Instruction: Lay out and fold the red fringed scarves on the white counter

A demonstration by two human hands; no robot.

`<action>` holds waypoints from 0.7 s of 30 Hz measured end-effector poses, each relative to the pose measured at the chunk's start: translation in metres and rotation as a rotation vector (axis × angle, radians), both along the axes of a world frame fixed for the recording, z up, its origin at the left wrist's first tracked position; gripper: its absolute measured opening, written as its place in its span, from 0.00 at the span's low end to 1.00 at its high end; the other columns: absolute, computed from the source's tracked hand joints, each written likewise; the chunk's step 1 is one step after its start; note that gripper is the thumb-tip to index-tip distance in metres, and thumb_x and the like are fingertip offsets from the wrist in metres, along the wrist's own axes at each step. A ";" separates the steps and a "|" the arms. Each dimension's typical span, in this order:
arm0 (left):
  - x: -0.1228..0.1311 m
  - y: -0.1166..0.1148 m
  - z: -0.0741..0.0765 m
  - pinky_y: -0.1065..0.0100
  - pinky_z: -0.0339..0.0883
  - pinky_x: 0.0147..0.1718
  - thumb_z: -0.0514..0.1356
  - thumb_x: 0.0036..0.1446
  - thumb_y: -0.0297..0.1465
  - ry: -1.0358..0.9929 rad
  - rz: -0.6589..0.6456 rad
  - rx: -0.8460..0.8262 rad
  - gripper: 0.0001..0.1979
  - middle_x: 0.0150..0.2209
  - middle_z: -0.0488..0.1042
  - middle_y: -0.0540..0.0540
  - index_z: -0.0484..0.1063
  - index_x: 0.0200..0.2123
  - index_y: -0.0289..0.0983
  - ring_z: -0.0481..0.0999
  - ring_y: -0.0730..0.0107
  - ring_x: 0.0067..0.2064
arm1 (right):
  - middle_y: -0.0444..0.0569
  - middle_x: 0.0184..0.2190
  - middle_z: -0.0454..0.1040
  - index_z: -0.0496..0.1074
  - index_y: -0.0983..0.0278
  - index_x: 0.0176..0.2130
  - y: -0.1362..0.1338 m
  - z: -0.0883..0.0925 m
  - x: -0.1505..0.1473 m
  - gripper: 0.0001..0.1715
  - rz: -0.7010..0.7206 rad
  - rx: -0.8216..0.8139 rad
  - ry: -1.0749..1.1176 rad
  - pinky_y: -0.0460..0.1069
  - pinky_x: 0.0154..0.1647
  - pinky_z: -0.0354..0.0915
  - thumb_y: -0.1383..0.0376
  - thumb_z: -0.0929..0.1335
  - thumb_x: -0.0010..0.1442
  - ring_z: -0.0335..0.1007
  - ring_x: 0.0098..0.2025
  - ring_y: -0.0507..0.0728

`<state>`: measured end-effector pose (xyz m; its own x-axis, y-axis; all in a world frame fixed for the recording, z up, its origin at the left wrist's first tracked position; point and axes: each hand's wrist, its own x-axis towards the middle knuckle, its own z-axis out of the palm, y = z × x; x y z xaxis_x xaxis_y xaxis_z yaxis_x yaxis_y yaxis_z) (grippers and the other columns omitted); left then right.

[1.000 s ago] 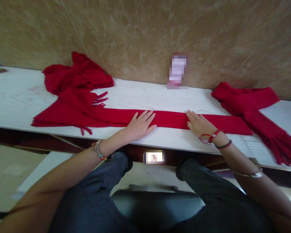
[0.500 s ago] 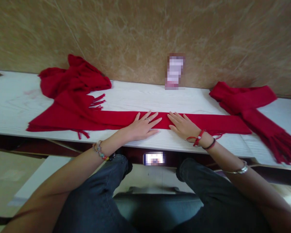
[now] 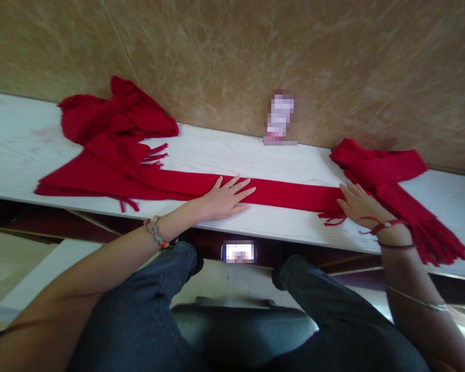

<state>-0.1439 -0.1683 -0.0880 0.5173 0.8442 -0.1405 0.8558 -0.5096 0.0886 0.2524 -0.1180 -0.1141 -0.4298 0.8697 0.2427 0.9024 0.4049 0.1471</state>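
A red scarf (image 3: 287, 195) lies folded into a long flat strip along the white table. My left hand (image 3: 228, 198) rests on the middle of the strip, palm down with fingers spread. Farther right, my right hand (image 3: 358, 202) lies flat over the strip's right part, fingers stretched out and covering its end. Short fringe shows under the strip just left of that hand. At the left the strip meets a wider spread of red cloth (image 3: 89, 170) with fringed ends. Close beside my right hand is another red scarf (image 3: 399, 199), bent over itself, its fringe toward the front edge.
Bunched red cloth (image 3: 116, 113) sits at the back left against the brown marbled wall (image 3: 217, 62). A blurred-out upright item (image 3: 279, 116) stands at the wall. The white table (image 3: 217, 150) is narrow. My legs and a dark stool (image 3: 244, 330) are below its front edge.
My right hand has slid rightward along the strip from near the middle to its right end. The left hand stays in place on the scarf. The view has tilted slightly.
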 end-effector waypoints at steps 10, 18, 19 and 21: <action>0.035 0.009 0.008 0.55 0.43 0.62 0.44 0.65 0.44 -0.068 -0.148 0.118 0.27 0.67 0.46 0.43 0.53 0.64 0.40 0.44 0.58 0.67 | 0.61 0.59 0.63 0.60 0.68 0.59 -0.008 0.000 -0.027 0.29 0.085 -0.110 0.057 0.65 0.56 0.61 0.61 0.54 0.62 0.57 0.61 0.65; 0.041 0.016 -0.004 0.49 0.36 0.62 0.42 0.65 0.42 -0.108 -0.294 0.019 0.24 0.67 0.46 0.50 0.52 0.63 0.49 0.41 0.61 0.68 | 0.57 0.58 0.65 0.64 0.66 0.57 -0.022 0.012 -0.008 0.28 0.077 -0.117 0.125 0.60 0.58 0.61 0.60 0.56 0.62 0.62 0.58 0.61; 0.040 0.015 -0.006 0.50 0.36 0.63 0.42 0.65 0.41 -0.124 -0.291 0.033 0.23 0.67 0.47 0.51 0.52 0.63 0.50 0.41 0.62 0.68 | 0.56 0.58 0.65 0.65 0.65 0.57 -0.023 0.014 -0.008 0.27 0.110 -0.114 0.133 0.60 0.57 0.62 0.60 0.57 0.61 0.63 0.58 0.61; 0.039 0.014 -0.008 0.52 0.35 0.63 0.41 0.66 0.40 -0.141 -0.286 0.060 0.23 0.66 0.49 0.51 0.53 0.63 0.49 0.42 0.64 0.68 | 0.53 0.55 0.68 0.69 0.63 0.53 -0.025 0.020 -0.009 0.25 0.177 -0.116 0.138 0.59 0.56 0.63 0.59 0.58 0.61 0.65 0.56 0.61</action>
